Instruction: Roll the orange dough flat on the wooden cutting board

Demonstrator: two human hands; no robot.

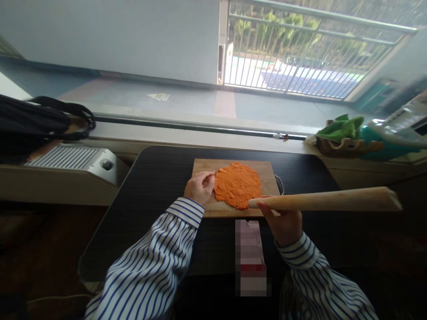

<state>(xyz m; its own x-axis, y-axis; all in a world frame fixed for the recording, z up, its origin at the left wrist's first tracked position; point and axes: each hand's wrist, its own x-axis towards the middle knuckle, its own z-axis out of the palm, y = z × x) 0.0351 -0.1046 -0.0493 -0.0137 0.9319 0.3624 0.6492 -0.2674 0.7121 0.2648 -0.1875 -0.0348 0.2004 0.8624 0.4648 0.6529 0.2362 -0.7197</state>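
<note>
A flat, uneven round of orange dough (pixel 237 186) lies on a wooden cutting board (pixel 267 171). At its left edge is my left hand (pixel 200 186), thumb and fingertips pinched together on the rim of the dough. My right hand (pixel 287 226) is wrapped round a wooden rolling pin (pixel 330 200) near its left end. The pin points out to the right, raised above the board's lower right corner, and its left tip overlaps the dough's lower right edge in view.
The board rests on a black table (pixel 160 186) with rounded corners. A pixelated pinkish item (pixel 250 253) is just below the board. Beyond the table runs a window sill (pixel 200 135), with a basket holding green cloth (pixel 343 129) at right. A black bag (pixel 33 124) and white radiator (pixel 96 164) are at left.
</note>
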